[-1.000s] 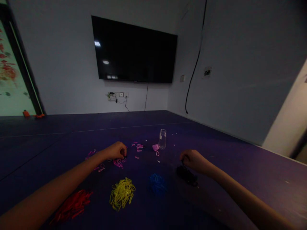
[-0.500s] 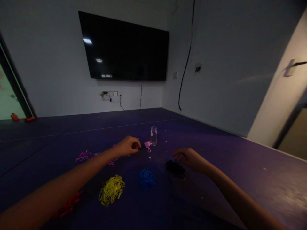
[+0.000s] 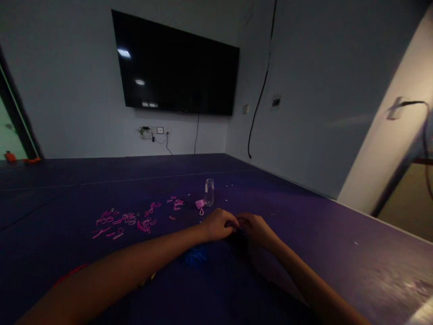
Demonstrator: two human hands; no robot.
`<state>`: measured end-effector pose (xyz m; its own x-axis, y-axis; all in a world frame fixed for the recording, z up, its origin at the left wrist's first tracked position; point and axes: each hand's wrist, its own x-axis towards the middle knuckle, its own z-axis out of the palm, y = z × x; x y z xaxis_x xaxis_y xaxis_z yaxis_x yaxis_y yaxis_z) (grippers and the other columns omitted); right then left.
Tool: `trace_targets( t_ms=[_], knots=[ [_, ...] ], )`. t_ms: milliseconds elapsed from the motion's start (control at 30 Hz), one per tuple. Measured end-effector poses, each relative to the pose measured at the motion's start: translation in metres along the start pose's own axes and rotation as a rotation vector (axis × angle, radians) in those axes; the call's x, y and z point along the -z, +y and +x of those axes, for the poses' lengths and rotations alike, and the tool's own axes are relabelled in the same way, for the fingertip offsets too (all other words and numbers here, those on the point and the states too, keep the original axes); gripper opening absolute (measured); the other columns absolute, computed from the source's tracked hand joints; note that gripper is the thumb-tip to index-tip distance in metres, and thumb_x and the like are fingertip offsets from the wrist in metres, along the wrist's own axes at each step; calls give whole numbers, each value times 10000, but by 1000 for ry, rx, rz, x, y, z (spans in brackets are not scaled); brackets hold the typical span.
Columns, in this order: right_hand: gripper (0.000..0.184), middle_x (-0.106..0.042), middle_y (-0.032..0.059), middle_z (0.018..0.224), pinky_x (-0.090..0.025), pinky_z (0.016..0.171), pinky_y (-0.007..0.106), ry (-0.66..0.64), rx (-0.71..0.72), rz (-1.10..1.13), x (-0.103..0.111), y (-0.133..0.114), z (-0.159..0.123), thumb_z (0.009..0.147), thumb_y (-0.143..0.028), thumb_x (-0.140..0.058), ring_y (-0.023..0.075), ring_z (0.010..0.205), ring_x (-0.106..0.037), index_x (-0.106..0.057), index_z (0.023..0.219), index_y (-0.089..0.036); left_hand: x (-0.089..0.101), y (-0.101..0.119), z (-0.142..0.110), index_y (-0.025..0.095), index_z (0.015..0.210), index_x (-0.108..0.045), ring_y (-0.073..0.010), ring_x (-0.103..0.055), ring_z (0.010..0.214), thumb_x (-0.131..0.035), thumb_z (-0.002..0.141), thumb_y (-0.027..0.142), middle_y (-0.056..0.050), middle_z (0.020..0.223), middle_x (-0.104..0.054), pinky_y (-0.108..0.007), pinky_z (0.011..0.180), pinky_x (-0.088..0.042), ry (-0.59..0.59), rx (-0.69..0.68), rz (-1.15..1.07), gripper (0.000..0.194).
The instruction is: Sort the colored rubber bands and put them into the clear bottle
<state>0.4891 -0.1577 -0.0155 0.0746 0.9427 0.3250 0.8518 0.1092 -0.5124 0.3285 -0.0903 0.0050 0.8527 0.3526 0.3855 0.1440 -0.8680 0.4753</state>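
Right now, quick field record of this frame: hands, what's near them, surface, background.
left hand: curled, meeting right hand, grip unclear
right hand: curled, fingertips against left hand
between hands: dark pile, mostly hidden
blue pile: under left forearm
pink bands: scattered left on mat
clear bottle: upright, pink cap beside it
surface: purple mat
background: wall TV

Two hands, left hand (image 3: pixel 219 224) and right hand (image 3: pixel 256 228). One clear bottle (image 3: pixel 209 192) at twelve o'clock, one pink cap (image 3: pixel 200 204), one blue band pile (image 3: pixel 195 256), many scattered pink bands (image 3: pixel 128 220) at ten o'clock.
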Motion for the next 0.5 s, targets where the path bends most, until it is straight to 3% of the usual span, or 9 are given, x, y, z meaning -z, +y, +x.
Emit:
trace_targets(
  t_ms=[100,267,367,500],
  knots=[
    [385,-710,71,872,-466,748,273,-35,2,29,-2,-5,-2,714,-111,-374,188,824,-650,-676,949,-150,19,-21,0,182,814,-697,-117,-630,725,-554,715,89,0,798,-712,-201,665,-463,158,160,102,197],
    [387,-711,59,844,-478,674,256,-64,-36,88,-1,-8,-3,710,-107,-397,173,767,-655,-657,992,-155,61,-80,-3,121,847,-670,-164,-624,794,-519,721,50,-82,851,-697,-269,727,-458,308,418,285,209],
    [370,-707,60,852,-476,689,257,0,-28,57,0,-4,-2,735,-125,-394,169,779,-653,-656,995,-154,79,-110,-11,113,814,-672,-182,-631,812,-544,706,46,-97,845,-696,-277,738,-454,290,532,370,180],
    [365,-705,57,879,-464,735,260,74,-14,-31,1,-1,-3,760,-142,-390,174,830,-650,-660,1003,-178,89,-132,-25,129,812,-666,-164,-632,847,-588,710,53,-82,866,-695,-261,768,-447,200,603,437,149]
  ],
)
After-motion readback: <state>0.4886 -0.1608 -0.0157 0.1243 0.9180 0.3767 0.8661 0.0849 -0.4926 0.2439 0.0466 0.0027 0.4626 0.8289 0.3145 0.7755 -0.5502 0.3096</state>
